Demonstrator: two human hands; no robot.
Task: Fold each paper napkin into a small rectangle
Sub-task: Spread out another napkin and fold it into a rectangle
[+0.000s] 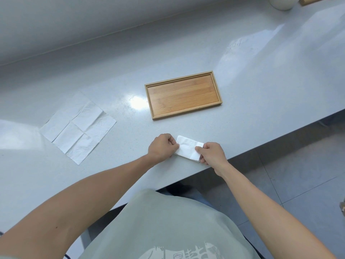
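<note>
A white paper napkin [187, 148], folded into a small rectangle, lies near the front edge of the grey table. My left hand [162, 147] pinches its left end. Its right end is pinched by my right hand [211, 152], thumb on top and fingers at the lower right corner. A second white napkin [78, 126] lies unfolded and flat at the left of the table, creased into squares, with neither hand touching it.
An empty wooden tray [183, 94] sits on the grey table [261, 81] just beyond the folded napkin. A white round container [281, 2] stands at the far right corner. The table's front edge runs diagonally right beside my right hand.
</note>
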